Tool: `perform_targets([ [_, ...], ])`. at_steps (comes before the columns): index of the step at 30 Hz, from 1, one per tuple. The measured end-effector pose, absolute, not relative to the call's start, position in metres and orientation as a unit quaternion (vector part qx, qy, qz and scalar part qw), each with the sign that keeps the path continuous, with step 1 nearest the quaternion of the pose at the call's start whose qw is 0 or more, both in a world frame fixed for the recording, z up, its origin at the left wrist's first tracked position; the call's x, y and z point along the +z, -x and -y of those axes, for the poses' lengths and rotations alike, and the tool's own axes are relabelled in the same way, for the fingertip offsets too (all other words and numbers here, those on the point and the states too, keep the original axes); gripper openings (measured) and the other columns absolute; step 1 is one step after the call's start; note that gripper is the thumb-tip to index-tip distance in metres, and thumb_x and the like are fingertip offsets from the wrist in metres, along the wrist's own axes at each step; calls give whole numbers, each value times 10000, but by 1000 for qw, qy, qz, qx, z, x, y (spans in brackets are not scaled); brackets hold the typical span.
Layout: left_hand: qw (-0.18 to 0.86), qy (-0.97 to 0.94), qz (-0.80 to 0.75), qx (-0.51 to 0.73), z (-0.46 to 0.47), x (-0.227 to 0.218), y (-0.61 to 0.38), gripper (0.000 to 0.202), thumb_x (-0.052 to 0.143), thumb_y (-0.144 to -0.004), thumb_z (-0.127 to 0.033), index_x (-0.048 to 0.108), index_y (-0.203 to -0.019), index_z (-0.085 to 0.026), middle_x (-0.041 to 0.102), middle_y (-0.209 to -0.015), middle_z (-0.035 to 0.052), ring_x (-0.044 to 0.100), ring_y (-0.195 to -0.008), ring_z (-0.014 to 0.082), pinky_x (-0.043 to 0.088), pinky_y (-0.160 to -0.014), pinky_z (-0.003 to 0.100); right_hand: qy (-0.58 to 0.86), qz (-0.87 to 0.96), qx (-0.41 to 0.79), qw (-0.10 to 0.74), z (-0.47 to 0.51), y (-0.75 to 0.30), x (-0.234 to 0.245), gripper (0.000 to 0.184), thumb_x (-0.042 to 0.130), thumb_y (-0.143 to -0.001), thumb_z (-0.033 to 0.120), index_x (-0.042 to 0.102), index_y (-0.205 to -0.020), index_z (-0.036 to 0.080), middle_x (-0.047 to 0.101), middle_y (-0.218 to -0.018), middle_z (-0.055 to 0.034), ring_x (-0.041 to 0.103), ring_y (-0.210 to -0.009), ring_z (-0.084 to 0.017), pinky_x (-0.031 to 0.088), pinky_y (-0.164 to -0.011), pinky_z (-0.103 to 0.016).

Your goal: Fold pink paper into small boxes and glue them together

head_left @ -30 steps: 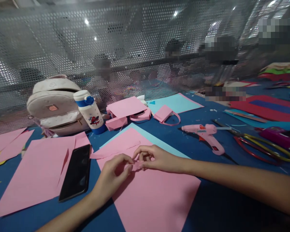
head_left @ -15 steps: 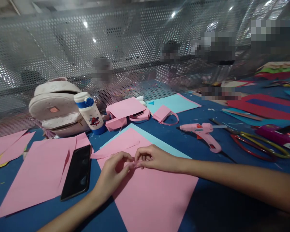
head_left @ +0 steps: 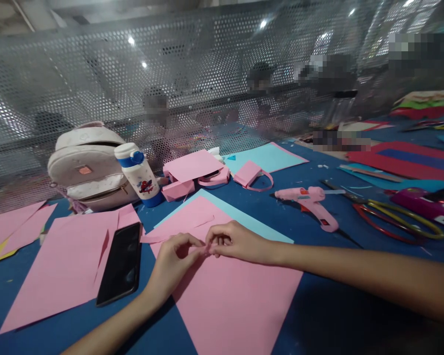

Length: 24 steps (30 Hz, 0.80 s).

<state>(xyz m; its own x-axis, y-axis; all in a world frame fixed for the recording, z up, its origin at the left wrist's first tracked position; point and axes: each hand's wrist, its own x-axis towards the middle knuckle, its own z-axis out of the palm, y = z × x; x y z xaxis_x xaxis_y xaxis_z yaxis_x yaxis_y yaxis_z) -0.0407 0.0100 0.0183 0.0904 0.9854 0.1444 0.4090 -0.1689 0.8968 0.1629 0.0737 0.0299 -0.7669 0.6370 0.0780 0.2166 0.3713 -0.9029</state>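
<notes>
Both my hands meet over a large pink paper sheet (head_left: 229, 305) on the blue table (head_left: 318, 315). My left hand (head_left: 173, 264) and my right hand (head_left: 237, 242) each pinch one small pink paper piece (head_left: 206, 250) between fingertips, just above the sheet. A thin pink strip (head_left: 153, 239) lies to the left of my left hand. A black phone (head_left: 121, 264) rests on another pink sheet (head_left: 59, 271) at the left.
A pink glue gun (head_left: 309, 199) and scissors (head_left: 395, 217) lie to the right. A water bottle (head_left: 138, 173), a white backpack (head_left: 87, 165) and small pink paper bags (head_left: 196, 172) stand at the back before a perforated metal screen (head_left: 207, 74). Coloured sheets (head_left: 410, 165) lie far right.
My hands stay together on the small pink piece; the fingers have shifted slightly as they work it. The view has drifted a little.
</notes>
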Motion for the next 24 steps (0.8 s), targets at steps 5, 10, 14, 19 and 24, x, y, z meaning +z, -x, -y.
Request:
perform_targets([
  [5, 315, -667, -544, 400, -8, 20, 40, 75, 699, -792, -280, 757, -786, -233, 754, -832, 12, 640, -825, 208, 400, -809, 325, 261, 806, 482, 222, -74, -162, 27, 54, 661, -846, 184, 697, -867, 149, 685, -685, -1, 593, -614, -115, 399, -549, -188],
  [10, 260, -699, -554, 371, -8, 18, 40, 92, 741, -799, -342, 766, -802, -253, 756, -819, -1, 626, -821, 220, 363, -813, 345, 258, 810, 475, 230, -74, -161, 26, 49, 683, -825, 174, 705, -860, 148, 691, -721, -1, 581, -626, -110, 404, -557, -191],
  [14, 240, -709, -564, 348, -8, 17, 40, 82, 766, -810, -354, 771, -805, -272, 747, -786, -22, 603, -768, 201, 340, -799, 341, 256, 812, 474, 224, -73, -162, 29, 47, 652, -837, 144, 699, -841, 144, 669, -675, 12, 562, -609, -101, 399, -560, -190],
  [19, 227, -723, -558, 338, -8, 18, 40, 82, 753, -838, -345, 764, -795, -275, 740, -766, -39, 600, -757, 188, 325, -802, 340, 260, 824, 454, 219, -73, -162, 29, 52, 656, -832, 139, 703, -853, 143, 635, -657, 25, 533, -600, -92, 378, -555, -188],
  [24, 194, -734, -557, 337, -7, 19, 38, 103, 755, -832, -362, 754, -816, -260, 729, -751, -30, 595, -730, 188, 328, -784, 344, 264, 833, 434, 218, -73, -161, 26, 57, 664, -842, 181, 697, -855, 137, 593, -637, 32, 504, -577, -93, 363, -538, -196],
])
